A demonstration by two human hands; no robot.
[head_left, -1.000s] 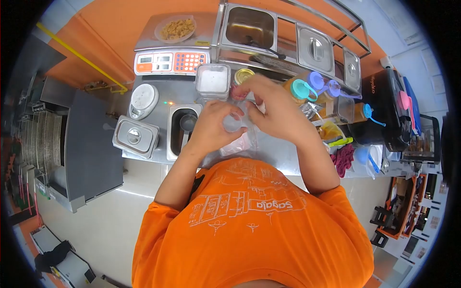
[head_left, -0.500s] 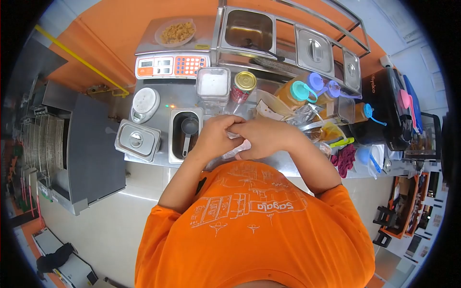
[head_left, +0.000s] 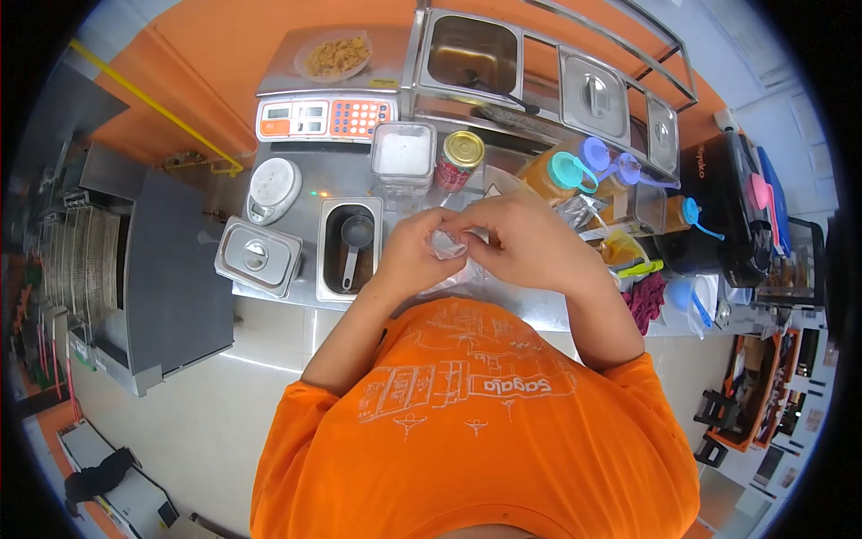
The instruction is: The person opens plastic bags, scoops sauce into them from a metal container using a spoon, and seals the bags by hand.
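Observation:
Close to my chest, both hands meet over the steel counter point(head_left: 310, 216) around a small clear plastic bag point(head_left: 446, 244). My left hand point(head_left: 415, 251) is closed, thumb and fingers curled round the bag's bunched upper part. My right hand point(head_left: 521, 235) pinches the same plastic from the other side, fingertips bent inward. More of the thin film hangs below the fingers, and its contents cannot be made out. Just left of my left hand stands a steel tub point(head_left: 325, 278) with a long-handled scoop point(head_left: 357, 234) in it. A red can with a gold lid point(head_left: 463, 150) stands beyond the hands.
A lidded steel container point(head_left: 258, 258) and small white scale point(head_left: 273, 187) sit left. Behind are an orange-white scale point(head_left: 328, 119), a bowl of brown pieces point(head_left: 337, 56) and a clear tub of white contents point(head_left: 404, 157). Sauce bottles point(head_left: 567, 172) and a dark red cloth point(head_left: 644, 301) lie right.
My hands have moved slightly apart and the right hand has lifted and turned. More of the plastic bag now shows between the fingers. The view has shifted slightly.

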